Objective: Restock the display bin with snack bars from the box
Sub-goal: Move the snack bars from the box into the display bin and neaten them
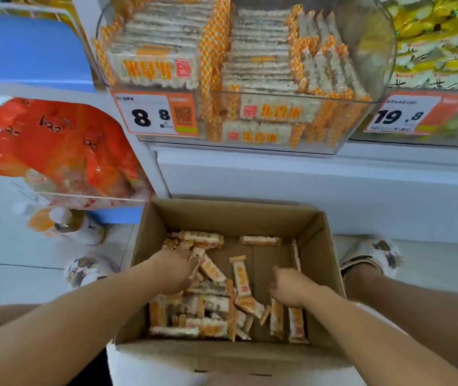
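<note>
An open cardboard box (323,263) sits on the floor below me, holding several loose orange-and-white snack bars (216,302), mostly along its left and near side. My left hand (176,270) reaches into the box's left half, and its fingers curl over a few bars near the far-left pile. My right hand (289,285) hangs inside the right half with its fingers curled downward, their tips hidden behind the hand. Above, the clear display bin (361,68) holds stacked rows of the same bars (261,65), with free room in its right rear corner.
A price tag reading 8.8 (155,114) is fixed to the bin's front left. Red snack bags (55,151) fill a bin at left, yellow packs (439,37) another at right. White shelf base (305,179) stands behind the box. Slippered feet (369,254) flank it.
</note>
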